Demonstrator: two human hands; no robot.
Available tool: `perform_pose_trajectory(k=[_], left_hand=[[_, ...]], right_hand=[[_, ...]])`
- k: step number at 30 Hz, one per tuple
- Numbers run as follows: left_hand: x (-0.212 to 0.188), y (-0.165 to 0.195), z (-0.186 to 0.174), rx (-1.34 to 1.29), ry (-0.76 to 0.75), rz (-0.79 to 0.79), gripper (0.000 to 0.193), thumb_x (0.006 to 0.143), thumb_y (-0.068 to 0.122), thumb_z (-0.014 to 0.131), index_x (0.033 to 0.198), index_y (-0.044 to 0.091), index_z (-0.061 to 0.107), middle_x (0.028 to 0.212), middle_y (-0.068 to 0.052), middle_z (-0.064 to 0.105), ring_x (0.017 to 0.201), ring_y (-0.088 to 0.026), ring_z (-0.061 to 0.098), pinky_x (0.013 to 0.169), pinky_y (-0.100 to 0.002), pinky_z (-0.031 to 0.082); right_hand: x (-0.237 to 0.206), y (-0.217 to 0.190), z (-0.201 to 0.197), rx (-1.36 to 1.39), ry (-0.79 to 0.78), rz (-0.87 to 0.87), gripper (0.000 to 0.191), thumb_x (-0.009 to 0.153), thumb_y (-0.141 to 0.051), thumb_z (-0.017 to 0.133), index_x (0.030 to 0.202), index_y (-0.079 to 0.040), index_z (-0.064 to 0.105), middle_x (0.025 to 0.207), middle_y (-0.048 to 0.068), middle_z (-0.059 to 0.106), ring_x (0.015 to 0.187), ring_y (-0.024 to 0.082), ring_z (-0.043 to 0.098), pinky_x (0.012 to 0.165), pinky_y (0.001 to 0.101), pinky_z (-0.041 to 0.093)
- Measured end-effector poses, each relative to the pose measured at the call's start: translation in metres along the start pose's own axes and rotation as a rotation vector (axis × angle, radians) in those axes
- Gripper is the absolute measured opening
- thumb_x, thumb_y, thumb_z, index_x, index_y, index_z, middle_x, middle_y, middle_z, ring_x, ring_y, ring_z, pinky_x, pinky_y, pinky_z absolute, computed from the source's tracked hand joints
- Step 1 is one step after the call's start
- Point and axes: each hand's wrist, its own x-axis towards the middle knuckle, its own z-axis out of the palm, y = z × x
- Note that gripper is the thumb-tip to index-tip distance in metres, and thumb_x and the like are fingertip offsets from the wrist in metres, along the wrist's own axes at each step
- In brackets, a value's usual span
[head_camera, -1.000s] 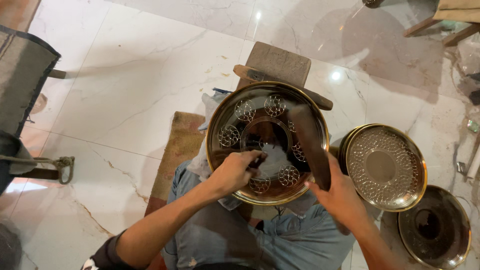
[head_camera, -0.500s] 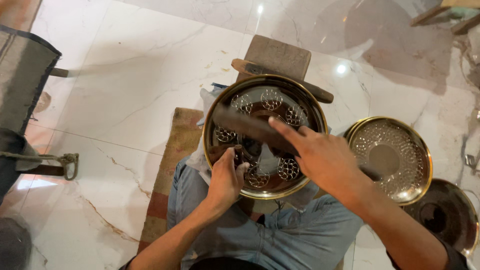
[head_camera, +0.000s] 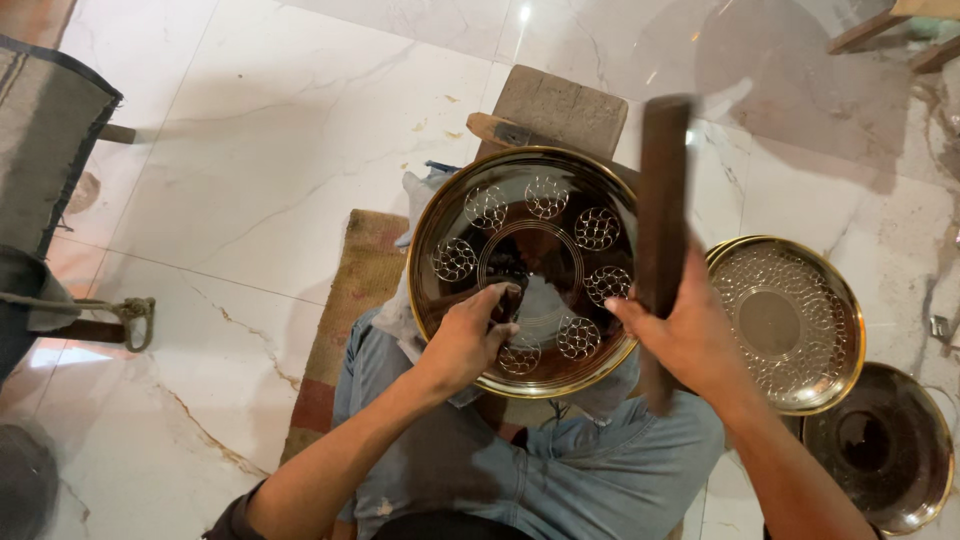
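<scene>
Two closed hands: left hand (head_camera: 470, 340) gripping punch (head_camera: 508, 300) on brass tray (head_camera: 470, 215), right hand (head_camera: 685, 335) now raising wooden mallet (head_camera: 663, 190).

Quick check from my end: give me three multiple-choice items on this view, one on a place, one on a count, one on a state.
1. Where is the patterned plate?
A. Beyond the tray
B. On the rug
C. Right of the tray

2. How many round motifs ring the tray centre?
A. Three
B. Seven
C. Twelve

3. How is the wooden bar held?
A. Raised in the right hand
B. Lying on the floor
C. In the left hand

Answers: 1 C, it lies on the floor to the tray's right. 2 B, seven circles show. 3 A, the right grip lifts it over the tray.
</scene>
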Motion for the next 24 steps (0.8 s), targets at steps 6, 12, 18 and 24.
perform_pose_trajectory(k=[6, 12, 18, 24], left_hand=[[0.01, -0.007, 0.001, 0.006, -0.101, 0.167, 0.036, 0.086, 0.004, 0.072, 0.12, 0.0, 0.062, 0.105, -0.022, 0.072, 0.096, -0.038, 0.072, 0.08, -0.043, 0.056], [0.042, -0.015, 0.003, 0.072, -0.428, 0.349, 0.036, 0.081, 0.003, 0.074, 0.116, 0.0, 0.069, 0.099, -0.021, 0.074, 0.091, -0.034, 0.074, 0.079, -0.041, 0.056], [0.057, -0.002, -0.002, 0.079, -0.778, 0.436, 0.044, 0.082, 0.01, 0.078, 0.125, 0.006, 0.069, 0.098, -0.017, 0.076, 0.083, -0.031, 0.073, 0.075, -0.041, 0.056], [0.067, 0.016, -0.006, 0.152, -1.07, 0.108, 0.038, 0.088, 0.008, 0.069, 0.126, 0.011, 0.07, 0.095, -0.007, 0.08, 0.077, -0.024, 0.074, 0.07, -0.038, 0.061]], right_hand=[[-0.02, 0.02, 0.005, -0.305, -0.209, -0.095, 0.083, 0.082, -0.025, 0.077, 0.156, -0.031, 0.04, 0.116, 0.013, 0.075, 0.098, 0.04, 0.072, 0.08, 0.0504, 0.056], [-0.074, 0.062, 0.041, -0.161, -0.053, 0.125, 0.087, 0.078, -0.022, 0.08, 0.154, -0.029, 0.038, 0.112, 0.014, 0.075, 0.094, 0.034, 0.075, 0.08, 0.0462, 0.058], [-0.151, 0.104, 0.119, 0.247, 0.244, 0.343, 0.092, 0.073, -0.017, 0.083, 0.154, -0.009, 0.04, 0.106, 0.02, 0.075, 0.091, 0.026, 0.073, 0.082, 0.0412, 0.057], [-0.189, 0.116, 0.168, 0.269, 0.39, 0.462, 0.096, 0.073, -0.013, 0.086, 0.155, -0.003, 0.036, 0.105, 0.022, 0.072, 0.094, 0.028, 0.072, 0.084, 0.041, 0.056]])
